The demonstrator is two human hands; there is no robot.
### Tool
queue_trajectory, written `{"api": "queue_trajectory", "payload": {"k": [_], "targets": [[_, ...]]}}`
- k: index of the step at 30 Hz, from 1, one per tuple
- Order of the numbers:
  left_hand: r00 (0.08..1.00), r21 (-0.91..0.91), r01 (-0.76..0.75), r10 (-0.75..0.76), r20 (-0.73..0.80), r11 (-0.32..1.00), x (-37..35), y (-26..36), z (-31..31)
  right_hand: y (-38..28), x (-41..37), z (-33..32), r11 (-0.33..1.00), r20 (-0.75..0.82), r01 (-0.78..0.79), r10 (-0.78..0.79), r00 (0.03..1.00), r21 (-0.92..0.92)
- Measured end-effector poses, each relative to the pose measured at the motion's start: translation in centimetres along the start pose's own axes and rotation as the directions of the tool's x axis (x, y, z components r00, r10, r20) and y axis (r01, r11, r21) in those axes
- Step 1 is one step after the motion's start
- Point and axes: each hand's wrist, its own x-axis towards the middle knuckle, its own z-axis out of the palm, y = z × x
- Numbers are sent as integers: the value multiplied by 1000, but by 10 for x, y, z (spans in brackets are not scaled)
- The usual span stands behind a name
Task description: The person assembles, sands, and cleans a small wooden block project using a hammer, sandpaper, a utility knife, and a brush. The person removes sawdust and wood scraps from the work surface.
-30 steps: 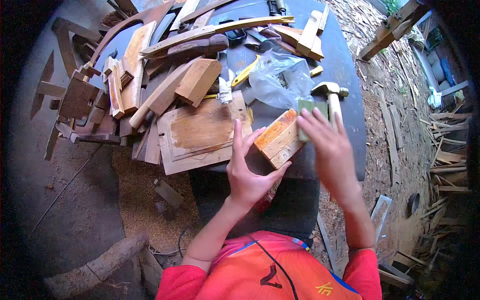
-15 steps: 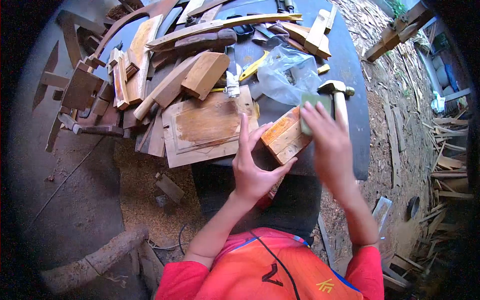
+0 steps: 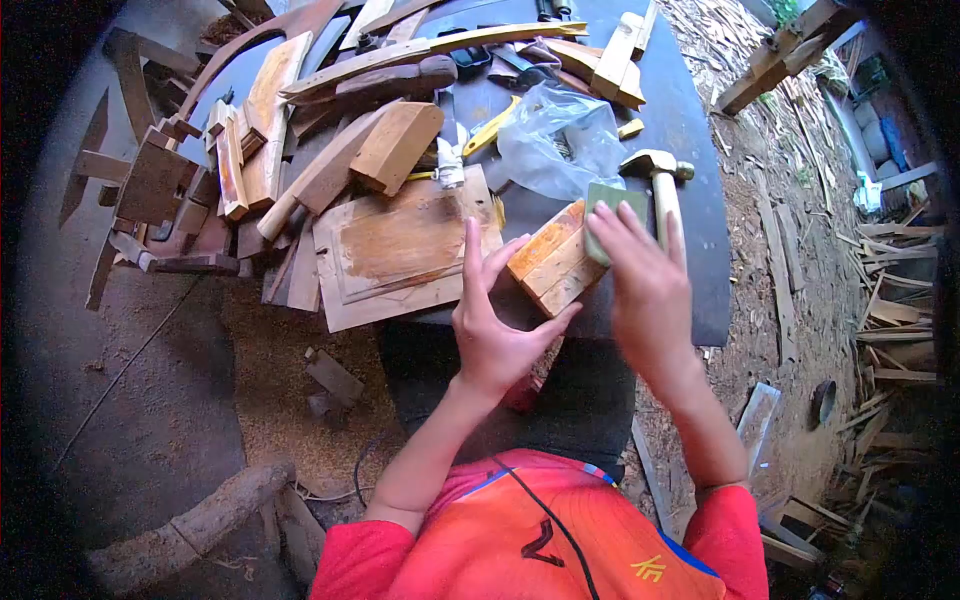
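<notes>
My left hand [image 3: 498, 335] grips a wooden block [image 3: 558, 265] at the table's near edge. Its thumb lies along the near end, other fingers are at the left side, and the index finger points up, away from the block. The block has an orange-brown stained strip beside paler wood. My right hand [image 3: 645, 285] presses a green sheet that looks like sandpaper [image 3: 606, 199] against the block's right side, fingers flat over it. Just right of that hand lies a hammer [image 3: 660, 185] with a pale handle. A framed wooden panel [image 3: 410, 245] is left of the block.
Wooden pieces [image 3: 400, 150] are heaped on the dark table [image 3: 705, 260]. A clear plastic bag [image 3: 560, 145] and a yellow-handled tool [image 3: 490, 127] lie beyond the block. Wood scraps [image 3: 785, 260] cover the ground at right. A log [image 3: 195, 515] is at lower left.
The whole view has shifted slightly, so the table and its things appear a little further left and up. Both hands keep their grips, and the green sheet stays against the block.
</notes>
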Motion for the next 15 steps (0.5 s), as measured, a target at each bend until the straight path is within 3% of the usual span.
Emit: {"api": "queue_trajectory", "payload": {"k": [4,5,7,9,11,12,13,15], "targets": [[995,-98,99,-99,5,990,-4,-7,2,-39,-23,-1,955,135,257,-277,951,150],[999,-52,50,-50,2,997,-2,-6,2,-20,-10,-2,962,108,170,-196,975,214],[999,40,-37,38,-7,999,0,-3,0,11,15,3,994,-15,-28,30,999,109],[1000,6,-8,8,-14,1000,2,-5,3,-22,2,-2,1000,37,20,-20,999,-7],[997,-37,75,-75,4,997,-5,-4,2,-49,-23,1,970,93,157,-176,980,186],[999,-35,48,-48,-4,998,-4,-4,1,-30,-18,0,957,95,236,-254,963,166],[1000,-84,23,-23,3,996,-1,-1,1,-15,-6,2,981,32,75,-82,996,176],[1000,-55,-10,9,-14,998,1,1,1,9,4,5,1000,-55,15,-16,998,-11]]}}
